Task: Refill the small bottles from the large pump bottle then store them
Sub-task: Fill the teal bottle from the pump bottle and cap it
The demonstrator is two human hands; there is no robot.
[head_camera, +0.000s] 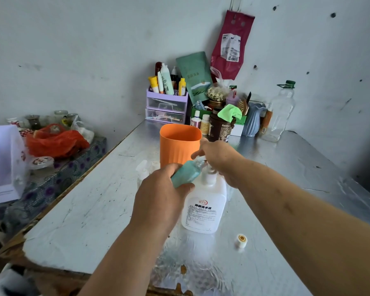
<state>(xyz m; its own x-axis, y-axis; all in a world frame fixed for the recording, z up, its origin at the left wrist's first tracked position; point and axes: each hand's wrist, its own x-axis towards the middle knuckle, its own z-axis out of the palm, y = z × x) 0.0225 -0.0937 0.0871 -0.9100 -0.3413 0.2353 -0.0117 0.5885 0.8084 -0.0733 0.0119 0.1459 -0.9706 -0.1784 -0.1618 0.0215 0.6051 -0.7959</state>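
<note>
Nearest me, a loose white cap point(241, 240) lies on the table point(94, 210), right of the large pump bottle point(204, 207). My left hand point(158, 195) grips the teal small bottle point(187, 173), tilted with its mouth at the nozzle, while my right hand point(219, 159) has fingers curled over the pump head. Just behind them stand clear small bottles point(144, 169) and an orange cup point(178, 146).

Teal small bottle point(185, 174), white pump bottle point(204, 207), orange cup point(178, 144), lilac drawers point(166, 105), red bag point(56, 141).
</note>
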